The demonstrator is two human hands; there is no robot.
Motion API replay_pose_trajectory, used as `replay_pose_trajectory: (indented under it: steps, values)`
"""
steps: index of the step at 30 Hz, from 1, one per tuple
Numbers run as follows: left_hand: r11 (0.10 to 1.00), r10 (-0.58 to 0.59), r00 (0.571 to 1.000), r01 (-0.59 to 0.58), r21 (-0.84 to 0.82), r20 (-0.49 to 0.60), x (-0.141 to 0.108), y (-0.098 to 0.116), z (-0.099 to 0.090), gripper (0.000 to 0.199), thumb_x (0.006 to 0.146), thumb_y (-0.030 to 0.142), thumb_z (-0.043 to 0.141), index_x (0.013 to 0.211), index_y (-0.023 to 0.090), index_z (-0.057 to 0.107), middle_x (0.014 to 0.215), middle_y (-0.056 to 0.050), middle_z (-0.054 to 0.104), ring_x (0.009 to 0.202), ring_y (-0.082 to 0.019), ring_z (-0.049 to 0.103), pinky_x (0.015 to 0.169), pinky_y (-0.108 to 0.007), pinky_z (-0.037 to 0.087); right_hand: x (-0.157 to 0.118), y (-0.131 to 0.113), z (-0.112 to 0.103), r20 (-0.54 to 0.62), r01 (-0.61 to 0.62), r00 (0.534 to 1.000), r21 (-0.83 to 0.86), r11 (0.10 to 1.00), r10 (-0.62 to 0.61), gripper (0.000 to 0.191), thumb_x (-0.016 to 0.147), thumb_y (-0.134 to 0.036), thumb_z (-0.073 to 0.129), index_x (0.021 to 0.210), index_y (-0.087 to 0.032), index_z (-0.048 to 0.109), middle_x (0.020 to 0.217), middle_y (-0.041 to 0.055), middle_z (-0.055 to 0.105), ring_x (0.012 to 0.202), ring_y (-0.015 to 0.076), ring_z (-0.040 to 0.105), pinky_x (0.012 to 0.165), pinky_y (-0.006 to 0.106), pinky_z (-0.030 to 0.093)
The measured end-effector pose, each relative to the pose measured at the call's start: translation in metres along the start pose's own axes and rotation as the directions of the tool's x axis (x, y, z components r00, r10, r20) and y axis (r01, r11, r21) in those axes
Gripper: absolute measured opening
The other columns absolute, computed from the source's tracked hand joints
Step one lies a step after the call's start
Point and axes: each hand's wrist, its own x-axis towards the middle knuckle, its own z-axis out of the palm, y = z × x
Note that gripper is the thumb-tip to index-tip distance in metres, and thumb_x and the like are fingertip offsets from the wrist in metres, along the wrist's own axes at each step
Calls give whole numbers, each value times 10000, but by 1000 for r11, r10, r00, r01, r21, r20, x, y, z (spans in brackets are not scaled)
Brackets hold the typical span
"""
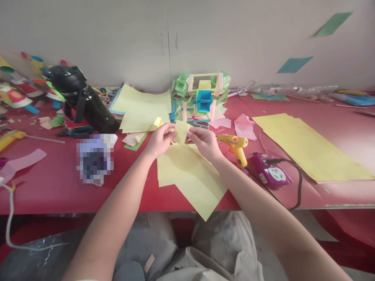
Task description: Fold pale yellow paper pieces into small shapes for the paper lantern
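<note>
Between my two hands is a small folded piece of yellow paper (pixel 182 131). My left hand (pixel 163 137) pinches its left edge, and my right hand (pixel 204 141) pinches the right edge. Below them, larger yellow sheets (pixel 190 171) lie on the red table, one corner hanging over the front edge. Just beyond my hands stands a paper craft (pixel 202 95) of green, blue and yellow folded pieces, with scissors (pixel 201 124) lying in front of it. A yellow glue gun (pixel 236 147) rests close to my right hand.
A purple power socket (pixel 271 171) with a black cord sits at the right, beside more yellow sheets (pixel 310 148). At the left are a dark bottle (pixel 88 103), a blurred-out item (pixel 94 159) and another glue gun (pixel 11 138). Yellow paper (pixel 143 105) is stacked at the back.
</note>
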Motion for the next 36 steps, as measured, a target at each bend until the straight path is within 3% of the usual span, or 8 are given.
replay_pose_trajectory:
  steps: [6, 13, 17, 22, 28, 31, 33, 36]
  values:
    - [999, 2, 996, -6, 38, 94, -4, 11, 4, 386, 919, 414, 535, 1232, 209, 634, 1167, -100, 674, 1015, -235, 641, 758, -313, 547, 0, 1, 0, -8, -31, 999, 33, 999, 31, 438, 754, -594, 715, 949, -203, 747, 847, 42, 693, 754, 159, 661, 781, 375, 620]
    - [999, -40, 974, 39, 8, 223, -12, 23, 8, 416, 825, 513, 667, 1094, 196, 684, 1002, -71, 712, 976, -236, 659, 823, -320, 533, 0, 0, 1, 60, -32, 998, 74, 997, 28, 377, 775, -552, 715, 915, -204, 746, 838, 33, 698, 765, 163, 670, 796, 378, 613]
    - [993, -103, 983, 111, -50, 150, -12, 24, 8, 428, 823, 506, 666, 1104, 184, 680, 1094, -91, 714, 1018, -263, 665, 831, -354, 558, 2, 3, -1, -12, -13, 1000, -14, 1000, 13, 351, 814, -513, 677, 942, -189, 722, 788, 32, 676, 718, 154, 648, 739, 355, 596]
    - [979, -126, 991, 130, -155, 35, -8, 19, 4, 404, 803, 425, 690, 1108, 160, 690, 1113, -110, 721, 1026, -289, 673, 872, -419, 569, 5, 13, -4, -150, 51, 985, -185, 981, -80, 422, 853, -394, 625, 1222, -189, 621, 768, 11, 636, 665, 125, 594, 667, 308, 547]
    - [957, -157, 985, 169, -234, 71, -9, 19, 5, 421, 725, 337, 758, 1099, 159, 685, 1069, -101, 726, 980, -281, 684, 872, -461, 586, 0, 12, 0, -103, 43, 992, -233, 972, -68, 591, 853, -463, 629, 1380, -212, 539, 1072, 95, 666, 779, 154, 633, 696, 322, 575]
    - [966, -148, 988, 154, -206, 45, -8, 18, 6, 417, 713, 320, 772, 1086, 164, 670, 1045, -96, 722, 976, -271, 681, 858, -445, 592, -4, 1, 4, 72, 57, 996, -202, 978, -44, 645, 802, -542, 683, 1358, -238, 566, 1231, 105, 641, 987, 221, 651, 802, 351, 591]
    - [971, -140, 990, 137, -195, -1, -7, 15, 6, 416, 707, 306, 777, 1081, 171, 655, 1049, -95, 714, 988, -269, 678, 840, -425, 596, -5, -3, 6, 162, 92, 985, -205, 974, -59, 678, 746, -577, 728, 1324, -250, 593, 1250, 92, 639, 1078, 250, 625, 849, 359, 587]
    - [969, -163, 981, 140, -202, -102, -4, 9, 4, 465, 694, 279, 781, 1119, 201, 609, 1085, -89, 695, 995, -263, 674, 796, -398, 598, -2, 1, 5, 88, 65, 995, -206, 976, -47, 561, 803, -612, 650, 1209, -225, 658, 1122, 83, 681, 957, 225, 655, 826, 365, 589]
